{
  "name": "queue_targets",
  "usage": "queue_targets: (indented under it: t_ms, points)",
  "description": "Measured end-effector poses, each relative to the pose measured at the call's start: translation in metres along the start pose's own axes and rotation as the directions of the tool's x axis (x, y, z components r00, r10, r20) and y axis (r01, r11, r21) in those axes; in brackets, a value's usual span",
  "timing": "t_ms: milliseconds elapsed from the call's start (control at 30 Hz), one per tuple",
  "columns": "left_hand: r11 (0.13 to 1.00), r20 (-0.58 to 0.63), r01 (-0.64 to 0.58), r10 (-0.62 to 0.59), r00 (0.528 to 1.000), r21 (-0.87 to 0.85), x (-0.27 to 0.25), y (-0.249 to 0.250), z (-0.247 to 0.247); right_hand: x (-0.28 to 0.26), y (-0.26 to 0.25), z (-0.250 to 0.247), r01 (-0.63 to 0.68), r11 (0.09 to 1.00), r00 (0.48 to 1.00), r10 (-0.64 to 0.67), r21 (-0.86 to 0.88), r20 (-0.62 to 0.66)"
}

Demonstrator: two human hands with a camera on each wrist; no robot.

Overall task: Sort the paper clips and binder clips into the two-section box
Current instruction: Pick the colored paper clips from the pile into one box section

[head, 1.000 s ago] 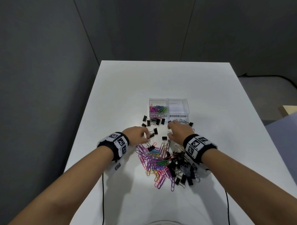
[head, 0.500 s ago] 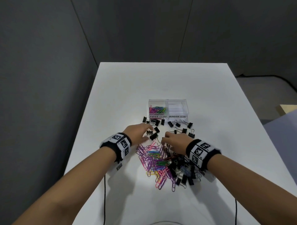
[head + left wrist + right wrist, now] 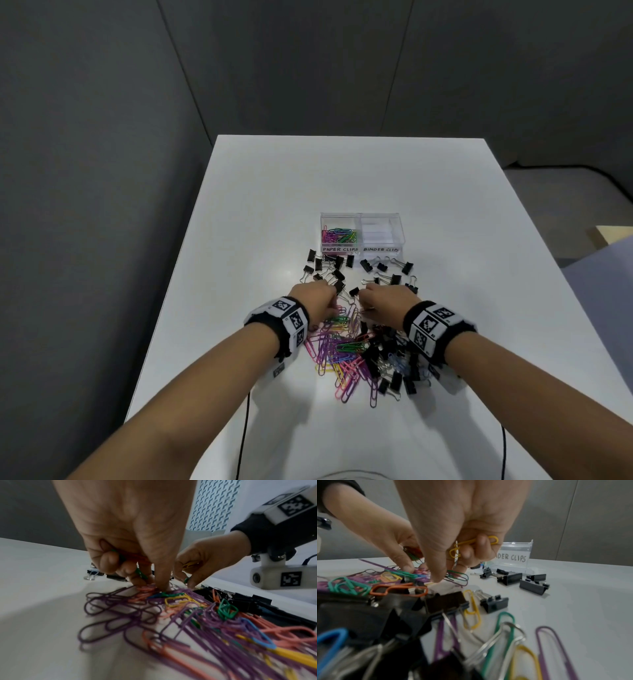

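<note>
Gathering as you go, you keep both hands low over the far edge of the heap of coloured wire paper clips (image 3: 342,346) so each pinch can add to what is already banked in the palm. Your left hand (image 3: 313,301) has its fingers curled round a few green and reddish clips (image 3: 135,563) while thumb and fingertip press down onto the pink and green ones at the heap's edge. Your right hand (image 3: 385,301) tucks yellow clips (image 3: 474,545) under its curled fingers and reaches thumb and forefinger to a green clip (image 3: 458,576) lying on the white table (image 3: 445,212).

The clear plastic two-section box (image 3: 363,219) stands just beyond your hands, labels facing you. Its left section, marked for paper clips, already holds a colourful bunch; the right one, marked for binder clips, looks empty. The small black binder clips (image 3: 383,270) lie scattered between box and hands, apparently set apart, with more (image 3: 394,370) tangled into the heap's right side. Judging by that, much sorting remains, and those tangled wire handles may snag as you lift.
</note>
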State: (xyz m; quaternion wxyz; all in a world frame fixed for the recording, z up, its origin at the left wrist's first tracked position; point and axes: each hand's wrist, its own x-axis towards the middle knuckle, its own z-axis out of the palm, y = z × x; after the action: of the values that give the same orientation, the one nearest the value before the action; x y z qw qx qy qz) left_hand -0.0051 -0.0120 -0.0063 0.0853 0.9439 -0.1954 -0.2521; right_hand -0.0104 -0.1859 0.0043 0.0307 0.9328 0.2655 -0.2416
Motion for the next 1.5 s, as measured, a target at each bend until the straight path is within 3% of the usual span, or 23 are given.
queue_targets:
  t_ms: [333, 500, 700, 833, 1033, 1300, 1500]
  points:
    - [0.983, 0.046, -0.035, 0.044, 0.998, -0.18, -0.004, -0.007, -0.014, -0.009, 0.003, -0.007, -0.119, 0.983, 0.993, 0.12, 0.143, -0.002]
    - [0.961, 0.071, 0.038, -0.019, 0.997, -0.273, -0.014, -0.018, -0.021, -0.006, -0.005, -0.01, -0.148, 0.961, 0.989, 0.145, 0.232, 0.029]
    - [0.937, 0.114, 0.119, -0.086, 0.99, -0.329, -0.018, -0.036, -0.015, -0.006, -0.016, -0.011, -0.084, 0.977, 0.996, 0.075, 0.195, 0.053]
    - [0.897, 0.173, 0.113, -0.042, 0.984, -0.427, -0.024, -0.04, -0.011, -0.009, -0.018, -0.008, -0.019, 0.995, 0.998, 0.014, 0.094, 0.054]
    - [0.942, 0.052, 0.09, -0.077, 0.996, -0.322, -0.025, -0.039, -0.011, 0.0, -0.017, -0.004, -0.034, 0.993, 0.999, 0.035, 0.112, -0.008]
    - [0.95, 0.085, 0.119, -0.099, 0.991, -0.287, -0.018, -0.036, -0.012, 0.007, -0.045, 0.002, 0.002, 0.997, 1.0, -0.003, 0.082, 0.012]
    - [0.973, 0.022, 0.151, -0.149, 0.989, -0.176, -0.022, -0.036, -0.015, 0.015, -0.052, 0.005, -0.028, 0.993, 1.0, 0.028, 0.114, 0.007]
